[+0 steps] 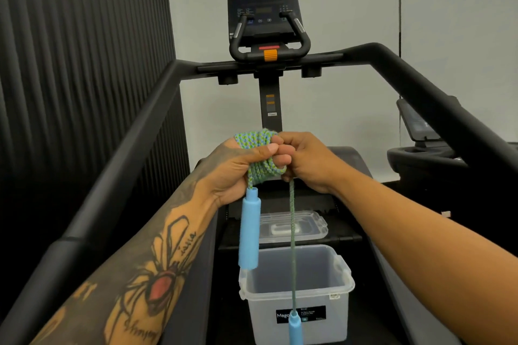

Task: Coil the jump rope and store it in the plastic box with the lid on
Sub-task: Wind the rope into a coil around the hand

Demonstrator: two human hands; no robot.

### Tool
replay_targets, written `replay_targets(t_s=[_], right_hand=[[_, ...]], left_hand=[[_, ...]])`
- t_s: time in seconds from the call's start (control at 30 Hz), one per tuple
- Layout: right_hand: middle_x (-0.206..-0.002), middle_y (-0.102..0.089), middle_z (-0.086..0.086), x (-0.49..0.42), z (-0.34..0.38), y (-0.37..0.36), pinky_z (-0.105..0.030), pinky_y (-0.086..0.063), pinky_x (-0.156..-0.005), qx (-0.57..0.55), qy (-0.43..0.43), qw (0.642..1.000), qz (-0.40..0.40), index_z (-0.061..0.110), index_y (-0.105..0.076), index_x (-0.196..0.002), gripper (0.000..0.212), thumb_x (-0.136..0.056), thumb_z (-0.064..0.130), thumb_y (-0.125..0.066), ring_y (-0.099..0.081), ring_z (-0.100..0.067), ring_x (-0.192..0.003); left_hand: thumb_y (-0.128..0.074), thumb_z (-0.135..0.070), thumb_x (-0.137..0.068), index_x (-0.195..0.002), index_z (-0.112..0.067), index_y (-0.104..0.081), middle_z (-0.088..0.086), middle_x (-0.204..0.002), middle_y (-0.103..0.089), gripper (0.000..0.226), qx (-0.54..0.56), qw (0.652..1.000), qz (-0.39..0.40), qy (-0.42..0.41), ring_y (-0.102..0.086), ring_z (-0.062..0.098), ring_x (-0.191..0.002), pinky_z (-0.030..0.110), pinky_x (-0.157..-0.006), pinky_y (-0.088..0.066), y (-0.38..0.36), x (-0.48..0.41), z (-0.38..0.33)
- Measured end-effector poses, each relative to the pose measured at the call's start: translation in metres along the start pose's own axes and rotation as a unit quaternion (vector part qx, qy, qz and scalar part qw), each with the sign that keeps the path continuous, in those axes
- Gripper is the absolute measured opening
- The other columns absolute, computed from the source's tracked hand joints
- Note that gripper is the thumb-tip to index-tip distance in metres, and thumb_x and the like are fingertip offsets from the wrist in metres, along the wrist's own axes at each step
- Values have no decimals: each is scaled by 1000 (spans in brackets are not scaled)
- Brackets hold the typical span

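We hold the jump rope (259, 154) up at chest height over the treadmill (280, 199). Our left hand (238, 168) is closed around a bundle of green-and-blue loops wound across its fingers, thumb pressed on top. Our right hand (302, 159) is closed just beside it, knuckles touching the left fingers, pinching the free strand that drops straight down from its fist. One blue handle (249, 228) hangs just below the left hand; the other blue handle (295, 326) dangles at the end of the long strand, in front of the plastic box (344, 283). The box stands open on the treadmill belt, directly beneath our hands. Its clear lid (314, 228) lies flat just behind it.
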State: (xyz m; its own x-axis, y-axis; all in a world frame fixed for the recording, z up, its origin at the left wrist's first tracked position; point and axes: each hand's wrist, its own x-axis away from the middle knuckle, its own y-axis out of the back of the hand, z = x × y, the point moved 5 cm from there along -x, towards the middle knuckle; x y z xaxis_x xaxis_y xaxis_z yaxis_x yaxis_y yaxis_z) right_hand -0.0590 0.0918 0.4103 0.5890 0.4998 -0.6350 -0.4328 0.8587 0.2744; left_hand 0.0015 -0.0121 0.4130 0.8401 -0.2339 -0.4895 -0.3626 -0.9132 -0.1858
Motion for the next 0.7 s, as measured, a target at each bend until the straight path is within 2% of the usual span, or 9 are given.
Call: replay_targets(t_s=[0.07,0.1,0.2,0.27,0.33,0.43,0.47,0.6,0.7], right_hand=[[-75,-58,4,4,-3,-4,-27,-41,-45,-23,-11,999,-24,25,-68,-75,37,-95,1,-48,-38,-16,-52],[-76,-58,2,7,-5,-5,-27,-41,-45,-29,-17,999,-30,23,-67,-76,35,-97,2,-48,-39,-16,-49],[-63,-54,-6,22,-20,-16,-30,-39,-46,-11,-48,999,-19,14,-59,-69,33,-100,12,-48,-40,-16,-44],[-61,-53,-5,39,-31,-27,-28,-38,-45,22,-71,997,13,14,-57,-68,34,-101,17,-48,-40,-15,-43],[-60,-53,-2,56,-32,-38,-25,-39,-44,82,-81,992,52,14,-57,-67,36,-101,20,-48,-41,-12,-42],[-58,-51,3,73,-10,-43,-18,-37,-47,181,-48,978,94,0,-60,-77,35,-100,24,-49,-40,-4,-44],[-56,-49,5,76,2,-42,-17,-35,-48,197,-35,975,100,1,-60,-76,35,-100,24,-50,-38,-4,-45],[-55,-42,8,67,49,-32,-21,-36,-52,274,34,957,84,15,-49,-63,35,-97,22,-56,-40,-10,-52],[-58,-50,5,43,67,-19,-25,-41,-57,314,70,946,50,20,-55,-66,30,-95,24,-58,-45,-7,-54]], left_hand=[[-60,-3,-75,-92,2,-64,12,-75,-74,18,2,1000,-8,-5,-72,16,-64,30,-59,-59,-1,-2,1],[-59,-3,-76,-93,1,-63,10,-74,-74,18,2,1000,-11,-9,-71,15,-63,30,-58,-59,-1,-4,1],[-57,-1,-83,-97,1,-64,7,-75,-74,15,7,999,-34,-20,-70,13,-65,29,-61,-58,2,-8,-1],[-53,2,-89,-99,4,-63,7,-74,-73,14,18,998,-50,-34,-69,14,-66,26,-69,-59,6,-12,-2],[-53,2,-90,-100,5,-61,7,-73,-72,14,-15,996,-63,-55,-69,16,-66,26,-74,-58,10,-15,-2],[-54,1,-91,-105,6,-59,6,-73,-72,16,-107,988,-78,-75,-69,16,-67,25,-72,-57,16,-15,0],[-53,0,-91,-106,6,-59,6,-73,-72,17,-125,986,-78,-72,-69,16,-67,25,-71,-57,17,-14,2],[-51,-14,-96,-106,3,-62,10,-79,-70,22,-144,986,-74,-35,-67,20,-71,30,-66,-58,14,-11,6],[-44,-32,-99,-94,-1,-68,15,-83,-72,39,-127,989,-66,-18,-69,24,-77,33,-68,-58,12,-10,6]])
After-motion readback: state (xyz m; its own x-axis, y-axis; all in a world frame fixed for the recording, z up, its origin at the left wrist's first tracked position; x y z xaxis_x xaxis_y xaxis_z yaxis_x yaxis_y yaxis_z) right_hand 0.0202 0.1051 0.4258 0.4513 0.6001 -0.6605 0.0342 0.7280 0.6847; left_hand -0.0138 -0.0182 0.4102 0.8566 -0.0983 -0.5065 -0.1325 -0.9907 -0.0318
